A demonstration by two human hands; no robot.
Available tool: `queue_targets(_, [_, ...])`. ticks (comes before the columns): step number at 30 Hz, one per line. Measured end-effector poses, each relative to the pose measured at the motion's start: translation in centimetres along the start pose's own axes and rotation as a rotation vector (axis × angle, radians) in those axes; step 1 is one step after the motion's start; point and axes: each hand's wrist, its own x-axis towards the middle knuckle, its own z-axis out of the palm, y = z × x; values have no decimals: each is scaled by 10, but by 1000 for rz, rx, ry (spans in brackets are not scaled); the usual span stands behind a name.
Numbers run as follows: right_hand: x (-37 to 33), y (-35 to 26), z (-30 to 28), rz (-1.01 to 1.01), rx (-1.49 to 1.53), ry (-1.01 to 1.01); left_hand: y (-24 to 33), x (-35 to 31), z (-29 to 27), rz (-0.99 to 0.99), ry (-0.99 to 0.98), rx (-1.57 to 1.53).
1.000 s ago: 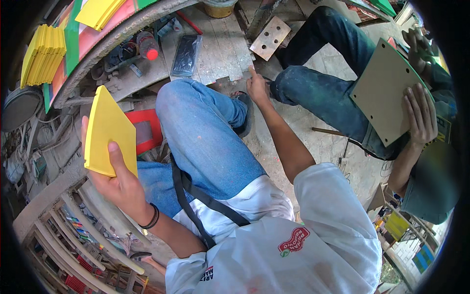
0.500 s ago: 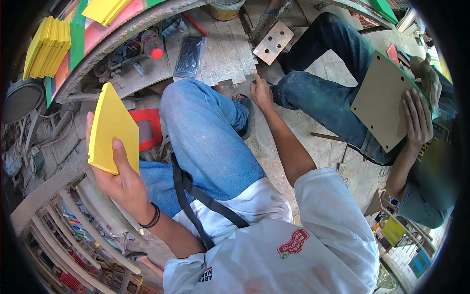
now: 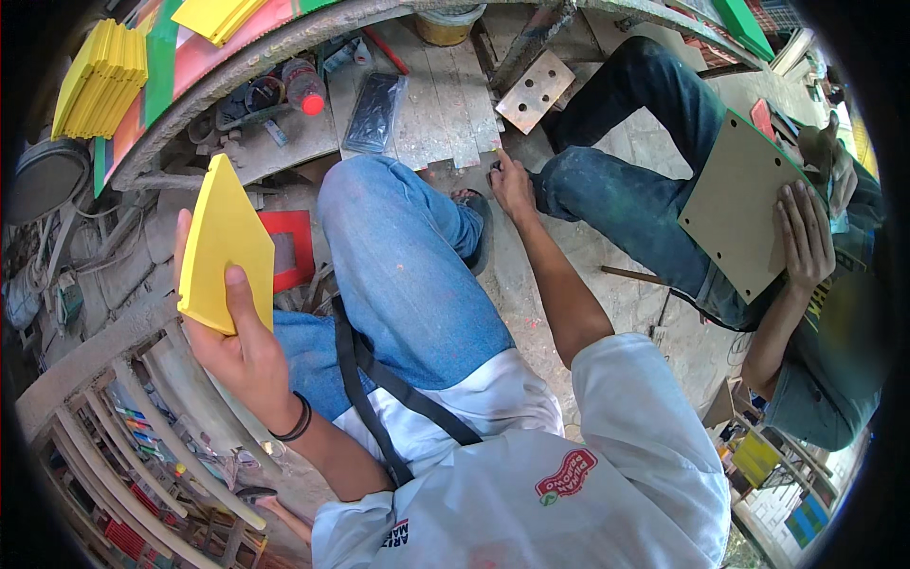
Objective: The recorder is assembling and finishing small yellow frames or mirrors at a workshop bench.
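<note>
My left hand grips a flat yellow panel with small notches along its edge, held up on its side. The thumb presses the near face, and the fingers are behind it. My right hand reaches forward past my knee, its index finger stretched out and its thumb apart. Nothing I can make out is in it, though its fingertips are small in view. Close beyond it is a wooden block with holes.
Yellow pieces are stacked on the table at upper left. A co-worker on the right holds a brown board with holes. A red frame lies beyond my left hand; a plastic bottle and a dark plastic-wrapped pack lie ahead.
The view has shifted slightly. My left hand still holds the yellow panel at nearly the same tilt. My right hand stays stretched forward, its index finger angled slightly differently.
</note>
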Motion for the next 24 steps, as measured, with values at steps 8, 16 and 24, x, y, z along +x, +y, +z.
queue_targets(8, [-32, -55, -55, 107, 764, -1, 6, -2, -6, -10, 24, -114])
queue_targets(16, [-115, -208, -189, -123, 1856, -570, 14, -7, -17, 272, -152, 79])
queue_targets(24, [-166, -299, -244, -1023, 975, -119, 31, -17, -28, 398, -121, -7])
